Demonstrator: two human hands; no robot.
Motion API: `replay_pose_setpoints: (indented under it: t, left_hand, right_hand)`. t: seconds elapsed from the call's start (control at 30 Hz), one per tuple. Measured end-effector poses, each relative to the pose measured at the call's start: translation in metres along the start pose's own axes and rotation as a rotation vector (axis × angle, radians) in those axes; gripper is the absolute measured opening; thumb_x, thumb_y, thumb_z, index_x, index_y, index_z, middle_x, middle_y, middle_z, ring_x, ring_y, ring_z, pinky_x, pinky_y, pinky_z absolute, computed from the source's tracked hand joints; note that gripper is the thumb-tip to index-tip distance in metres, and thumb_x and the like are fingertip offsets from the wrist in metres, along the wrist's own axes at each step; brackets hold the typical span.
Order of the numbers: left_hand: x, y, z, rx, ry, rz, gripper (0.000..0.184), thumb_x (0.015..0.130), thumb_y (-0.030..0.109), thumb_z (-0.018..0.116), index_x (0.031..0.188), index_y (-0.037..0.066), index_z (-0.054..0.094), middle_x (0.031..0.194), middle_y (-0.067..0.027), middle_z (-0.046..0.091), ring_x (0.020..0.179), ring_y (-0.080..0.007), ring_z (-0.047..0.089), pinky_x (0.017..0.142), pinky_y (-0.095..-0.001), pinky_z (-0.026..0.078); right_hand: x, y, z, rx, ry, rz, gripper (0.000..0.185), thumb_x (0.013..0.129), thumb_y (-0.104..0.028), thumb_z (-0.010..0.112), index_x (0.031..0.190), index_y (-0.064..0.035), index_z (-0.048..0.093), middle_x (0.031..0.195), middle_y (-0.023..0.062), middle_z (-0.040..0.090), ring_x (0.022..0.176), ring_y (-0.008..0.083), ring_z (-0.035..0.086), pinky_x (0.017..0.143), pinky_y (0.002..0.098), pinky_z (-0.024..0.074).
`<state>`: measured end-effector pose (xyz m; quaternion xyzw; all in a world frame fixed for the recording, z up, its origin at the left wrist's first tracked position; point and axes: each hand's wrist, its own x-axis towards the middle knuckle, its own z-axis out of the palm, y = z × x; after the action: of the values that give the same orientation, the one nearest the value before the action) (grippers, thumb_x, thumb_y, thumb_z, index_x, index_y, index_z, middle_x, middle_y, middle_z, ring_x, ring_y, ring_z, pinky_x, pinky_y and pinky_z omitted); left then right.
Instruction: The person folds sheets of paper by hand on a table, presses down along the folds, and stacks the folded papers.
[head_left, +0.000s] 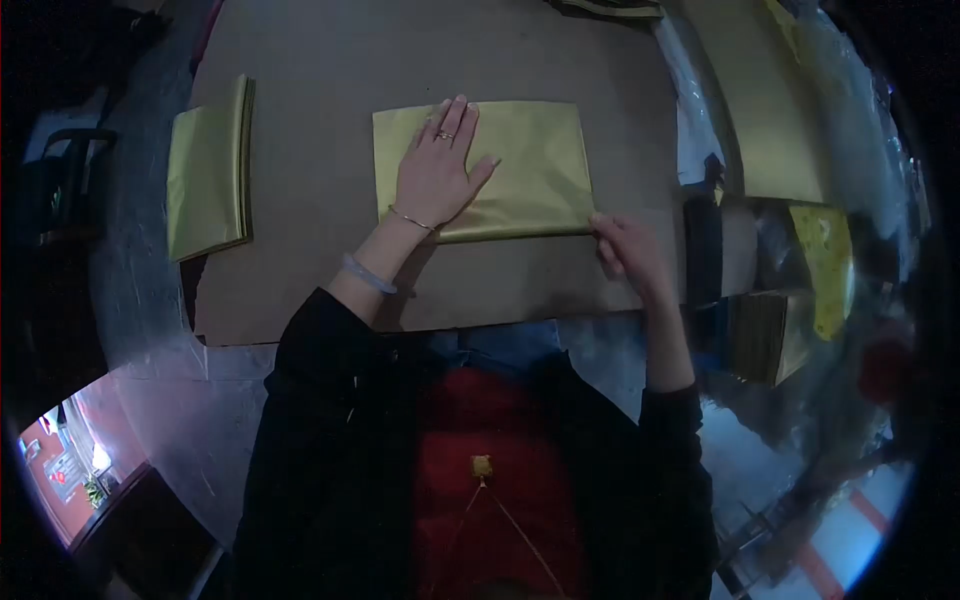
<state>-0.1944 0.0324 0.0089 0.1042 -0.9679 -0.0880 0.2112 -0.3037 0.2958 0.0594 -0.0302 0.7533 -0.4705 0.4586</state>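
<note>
A golden sheet [535,160] with a folded near edge lies on the brown board [310,180] in front of me. My left hand [445,170] rests flat on the left part of the sheet, its fingers stretched out and pointing away from me. At the sheet's near right corner, my right hand [622,245] pinches the folded edge between thumb and fingers. A ring and two bracelets show on my left hand and wrist.
A folded golden stack [210,170] lies at the board's left edge. Larger golden sheets [765,110] are at the right, with a thick stack [765,335] below them. Another stack [610,8] shows at the far edge. A dark chair [150,535] stands at lower left.
</note>
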Motion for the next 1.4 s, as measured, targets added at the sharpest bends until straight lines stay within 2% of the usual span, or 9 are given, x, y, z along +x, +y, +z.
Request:
replay_pose_setpoints:
  t: [0.17,0.43,1.07,1.13,1.23,1.27,1.3,1.37,1.4]
  left_hand:
    - [0.000,0.003,-0.003,0.000,0.010,-0.010,0.067,0.089,0.048,0.050,0.135,0.001,0.041,0.139,-0.0165,0.043,0.130,-0.0308,0.040,0.106,-0.0410,0.034]
    - [-0.002,0.001,0.000,-0.025,0.024,-0.007,0.066,0.090,0.049,0.049,0.135,0.001,0.042,0.138,-0.0167,0.044,0.129,-0.0310,0.041,0.105,-0.0412,0.035]
    - [-0.002,0.003,-0.004,-0.042,-0.008,-0.027,0.068,0.091,0.049,0.046,0.137,0.000,0.039,0.141,-0.0156,0.040,0.132,-0.0293,0.036,0.107,-0.0415,0.032]
    - [-0.002,0.004,-0.003,-0.025,-0.023,-0.048,0.068,0.090,0.049,0.047,0.137,0.000,0.039,0.141,-0.0154,0.040,0.132,-0.0293,0.037,0.108,-0.0412,0.032]
    - [-0.002,0.003,-0.001,-0.044,0.002,-0.044,0.068,0.090,0.049,0.048,0.137,0.000,0.039,0.141,-0.0154,0.040,0.132,-0.0294,0.036,0.108,-0.0408,0.031]
    - [-0.003,0.003,-0.001,-0.046,0.003,-0.041,0.069,0.090,0.049,0.049,0.137,0.000,0.039,0.141,-0.0156,0.040,0.132,-0.0295,0.036,0.108,-0.0408,0.030]
    - [-0.003,0.003,-0.002,-0.071,0.004,-0.045,0.069,0.089,0.048,0.049,0.137,0.000,0.039,0.142,-0.0160,0.039,0.132,-0.0297,0.035,0.108,-0.0409,0.031]
    - [-0.002,0.003,-0.003,-0.075,-0.006,-0.049,0.067,0.090,0.046,0.050,0.137,0.000,0.038,0.141,-0.0165,0.039,0.132,-0.0310,0.036,0.109,-0.0407,0.030]
    - [-0.002,0.003,-0.002,-0.074,-0.028,-0.060,0.068,0.090,0.047,0.049,0.137,0.000,0.038,0.141,-0.0164,0.039,0.132,-0.0309,0.036,0.109,-0.0405,0.030]
  right_hand:
    - [0.001,0.005,-0.008,0.268,-0.200,-0.034,0.026,0.094,-0.028,0.057,0.083,-0.0046,0.055,0.051,-0.0006,0.049,0.036,0.0063,0.039,0.034,0.0219,0.0296]
    - [0.001,-0.009,0.002,-0.282,0.000,0.006,0.030,0.092,-0.031,0.059,0.079,-0.0038,0.059,0.052,-0.0002,0.051,0.037,0.0067,0.042,0.036,0.0239,0.0321]
    - [0.009,-0.020,0.002,-0.725,0.077,-0.092,0.038,0.088,-0.038,0.062,0.075,-0.0024,0.065,0.057,0.0079,0.060,0.054,0.0194,0.060,0.049,0.0344,0.0455]
    - [0.010,-0.029,0.001,-1.260,0.195,-0.208,0.035,0.088,-0.039,0.060,0.083,-0.0054,0.067,0.066,0.0118,0.064,0.064,0.0298,0.063,0.059,0.0420,0.0488]
    - [0.003,-0.057,0.037,-1.008,0.528,-0.416,0.033,0.090,-0.039,0.055,0.091,-0.0083,0.065,0.079,0.0126,0.066,0.075,0.0350,0.063,0.065,0.0467,0.0492]
    - [0.002,-0.073,0.054,-0.976,0.487,-0.415,0.034,0.093,-0.037,0.050,0.108,-0.0091,0.061,0.106,0.0117,0.065,0.096,0.0307,0.062,0.083,0.0452,0.0481]
    - [0.014,-0.069,0.057,-0.974,0.485,-0.417,0.034,0.093,-0.037,0.050,0.108,-0.0091,0.061,0.106,0.0117,0.065,0.096,0.0307,0.062,0.083,0.0452,0.0481]
    - [0.053,-0.044,0.064,-1.174,0.607,-1.073,0.039,0.096,-0.033,0.044,0.125,-0.0082,0.052,0.136,0.0102,0.048,0.125,0.0273,0.046,0.102,0.0468,0.0360]
    - [0.069,-0.034,0.061,-1.177,0.517,-0.945,0.046,0.097,-0.030,0.041,0.138,-0.0077,0.039,0.149,0.0081,0.032,0.138,0.0252,0.029,0.111,0.0506,0.0205]
